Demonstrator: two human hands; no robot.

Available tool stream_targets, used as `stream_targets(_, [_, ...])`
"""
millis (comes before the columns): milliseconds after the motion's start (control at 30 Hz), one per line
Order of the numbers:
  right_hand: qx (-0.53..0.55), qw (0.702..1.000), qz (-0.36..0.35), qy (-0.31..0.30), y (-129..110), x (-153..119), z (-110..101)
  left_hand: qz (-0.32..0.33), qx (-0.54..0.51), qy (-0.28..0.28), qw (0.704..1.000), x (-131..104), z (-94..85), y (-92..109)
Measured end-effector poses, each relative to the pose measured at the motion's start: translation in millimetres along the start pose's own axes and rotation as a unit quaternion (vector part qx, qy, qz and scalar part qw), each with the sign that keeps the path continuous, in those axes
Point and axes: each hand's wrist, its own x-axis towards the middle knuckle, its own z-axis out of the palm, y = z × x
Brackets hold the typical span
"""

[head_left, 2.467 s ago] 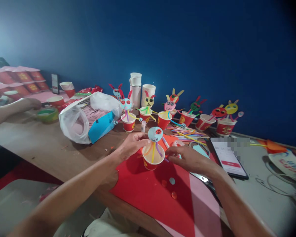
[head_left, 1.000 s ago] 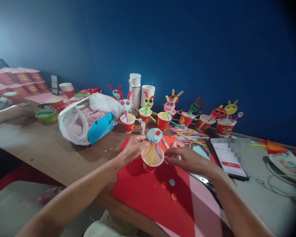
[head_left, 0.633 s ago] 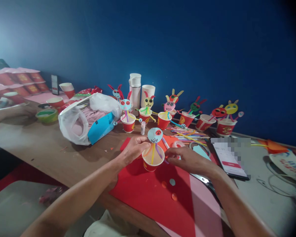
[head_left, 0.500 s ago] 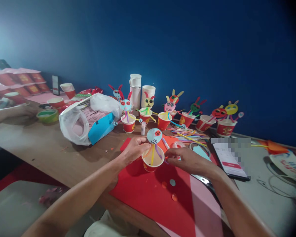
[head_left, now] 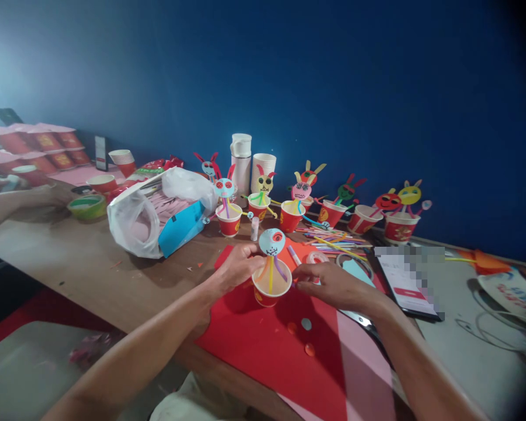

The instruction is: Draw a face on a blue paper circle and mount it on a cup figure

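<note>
In front of me a red-and-white paper cup stands over red paper. Yellow, orange and purple straws rise from inside it to a pale blue disc with a drawn mouth and one red eye. My left hand is closed at the cup's upper left rim, its thumb beside the straws; some fingertips are hidden. On the other side, my right hand pinches near the end of the purple straw, which bends over the rim. A pale dot and an orange dot lie on the red paper.
Several finished cup figures with rabbit ears line the back. Loose straws, tape rolls and a phone lie right. A white plastic bag and green tape sit left, near another person's hand.
The blue disc has shifted very slightly left. Both my hands keep nearly the same position at the cup.
</note>
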Motion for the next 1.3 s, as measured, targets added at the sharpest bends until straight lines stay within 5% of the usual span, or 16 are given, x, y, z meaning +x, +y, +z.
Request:
stream_targets(400, [0.007,1.0,0.003,-0.007,-2.8,-0.1,0.8,0.031,0.043,-0.019,0.998,0.9,-3.6,0.9])
stream_targets(567, [0.013,1.0,0.004,-0.011,-4.6,-0.8,0.3,0.005,0.103,-0.012,0.995,4.5,-6.8,1.8])
stream_targets(1033, [0.031,0.999,0.014,-0.017,-5.4,1.0,1.2,-0.056,0.078,-0.008,0.995,18.0,-31.9,23.8])
stream_targets(1300, [0.037,0.999,0.012,-0.03,-1.0,2.2,3.9,-0.071,0.06,-0.006,0.996,18.5,-33.7,18.6])
